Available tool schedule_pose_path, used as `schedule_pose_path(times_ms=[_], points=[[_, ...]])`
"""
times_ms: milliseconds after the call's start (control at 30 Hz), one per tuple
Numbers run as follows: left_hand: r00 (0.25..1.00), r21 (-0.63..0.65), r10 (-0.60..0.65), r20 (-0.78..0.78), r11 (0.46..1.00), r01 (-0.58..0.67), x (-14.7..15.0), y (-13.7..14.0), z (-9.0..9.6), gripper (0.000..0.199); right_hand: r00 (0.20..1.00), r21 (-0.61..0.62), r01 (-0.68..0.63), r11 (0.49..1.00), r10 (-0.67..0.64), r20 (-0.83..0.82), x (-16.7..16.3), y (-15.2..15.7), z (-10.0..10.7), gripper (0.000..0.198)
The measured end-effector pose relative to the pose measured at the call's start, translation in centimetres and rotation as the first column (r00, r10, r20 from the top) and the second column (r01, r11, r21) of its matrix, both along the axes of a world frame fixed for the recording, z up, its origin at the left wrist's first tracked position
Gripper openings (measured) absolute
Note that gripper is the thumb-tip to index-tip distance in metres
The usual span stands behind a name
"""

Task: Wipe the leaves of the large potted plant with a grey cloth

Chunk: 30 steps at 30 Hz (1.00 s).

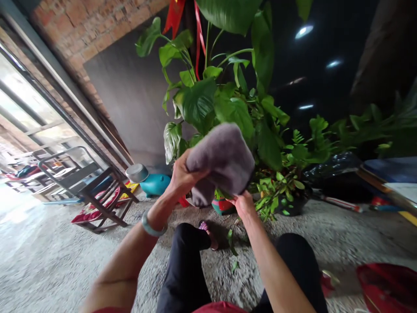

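Observation:
A folded grey-purple cloth (224, 154) hangs in the air between my two hands, in front of a large-leaved potted plant (198, 102). My left hand (185, 174) is closed on the cloth's left side, its thumb lying over the fabric. At the lower right edge of the cloth, my right hand (243, 203) pinches a corner with its fingers. The cloth hides part of the plant's stems. Just below it, a red and green pot (223, 206) shows in part.
Smaller potted plants (288, 191) stand to the right. On the left are a wooden chair (104, 195), a turquoise container (155, 185) and a metal bowl (137, 172). A red basket (387, 284) sits at lower right. Fallen leaves (233, 243) lie on the rough concrete floor.

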<state>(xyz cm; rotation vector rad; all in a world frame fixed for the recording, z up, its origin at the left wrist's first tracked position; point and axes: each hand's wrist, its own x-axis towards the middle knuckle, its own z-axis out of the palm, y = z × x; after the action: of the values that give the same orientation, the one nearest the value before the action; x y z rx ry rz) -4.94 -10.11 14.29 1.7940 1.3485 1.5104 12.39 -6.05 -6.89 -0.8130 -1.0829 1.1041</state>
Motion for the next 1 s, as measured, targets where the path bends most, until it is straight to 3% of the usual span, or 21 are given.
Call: schedule_pose_path(times_ms=[67,100,167,233,300,333,400,433,500,533,600,633,700,767,800,900,1000], points=[[0.997,0.095,0.072,0.021,0.993,-0.073,0.2,1.5,-0.5,0.044,0.990,-0.085,-0.010,0.996,-0.002,-0.138,-1.1,-0.2,0.5,0.030],[0.999,0.054,0.051,-0.016,0.997,-0.050,0.1,1.9,-1.2,0.042,0.980,-0.124,-0.042,0.991,0.017,-0.201,-1.5,-0.2,0.6,0.032],[0.993,-0.166,-0.074,-0.088,0.984,0.059,-0.4,1.8,-3.0,0.042,0.963,-0.163,-0.080,0.983,0.035,-0.266,-1.9,-0.2,0.8,0.033],[0.976,-0.392,-0.214,-0.047,0.902,0.179,-1.4,0.8,-4.0,0.047,0.949,-0.185,-0.120,0.975,0.057,-0.310,-2.0,-0.3,0.7,0.032],[0.961,-0.450,-0.267,0.069,0.851,0.269,-2.5,-0.1,-3.3,0.053,0.937,-0.195,-0.157,0.968,0.084,-0.339,-1.8,-0.5,0.6,0.032],[0.956,-0.418,-0.268,0.116,0.860,0.292,-2.9,-0.2,-2.5,0.054,0.932,-0.199,-0.172,0.965,0.094,-0.351,-1.8,-0.5,0.6,0.032],[0.963,-0.247,-0.221,0.152,0.935,0.253,-3.4,0.4,-0.8,0.054,0.922,-0.217,-0.188,0.958,0.095,-0.376,-1.7,-0.5,0.5,0.032],[0.975,-0.128,-0.166,0.151,0.974,0.186,-3.4,1.1,-0.1,0.053,0.916,-0.233,-0.190,0.954,0.087,-0.391,-1.7,-0.4,0.5,0.032],[0.992,0.055,-0.039,0.119,0.998,0.033,-3.1,2.6,-0.1,0.049,0.905,-0.276,-0.189,0.942,0.058,-0.422,-1.7,-0.3,0.5,0.031],[0.997,0.073,-0.002,0.074,0.997,-0.004,-2.9,3.1,-0.7,0.046,0.900,-0.299,-0.186,0.936,0.040,-0.435,-1.7,-0.3,0.4,0.030],[0.995,-0.067,-0.054,-0.087,0.997,0.048,-2.9,3.3,-2.8,0.045,0.892,-0.343,-0.174,0.923,0.000,-0.452,-1.6,-0.3,0.2,0.028],[0.973,-0.204,-0.157,-0.166,0.971,0.122,-3.2,2.9,-4.1,0.046,0.890,-0.364,-0.164,0.917,-0.022,-0.456,-1.5,-0.3,0.1,0.028],[0.882,-0.474,-0.416,-0.220,0.836,0.276,-4.4,1.4,-6.5,0.051,0.885,-0.406,-0.138,0.904,-0.071,-0.459,-1.1,-0.7,-0.3,0.027],[0.792,-0.617,-0.585,-0.175,0.692,0.375,-6.0,-0.3,-8.3,0.055,0.882,-0.455,-0.106,0.884,-0.127,-0.453,-0.5,-1.3,-1.0,0.025],[0.770,-0.645,-0.619,-0.153,0.653,0.397,-6.9,-0.9,-8.9,0.055,0.880,-0.483,-0.084,0.872,-0.162,-0.446,0.0,-1.7,-1.6,0.024],[0.794,-0.664,-0.597,-0.116,0.641,0.385,-8.7,-1.7,-10.2,0.062,0.862,-0.586,0.028,0.810,-0.316,-0.396,2.3,-3.1,-3.8,0.020],[0.842,-0.671,-0.537,-0.042,0.640,0.375,-8.4,-1.2,-11.4,0.067,0.805,-0.691,0.181,0.700,-0.509,-0.305,5.8,-4.2,-6.3,0.016]])
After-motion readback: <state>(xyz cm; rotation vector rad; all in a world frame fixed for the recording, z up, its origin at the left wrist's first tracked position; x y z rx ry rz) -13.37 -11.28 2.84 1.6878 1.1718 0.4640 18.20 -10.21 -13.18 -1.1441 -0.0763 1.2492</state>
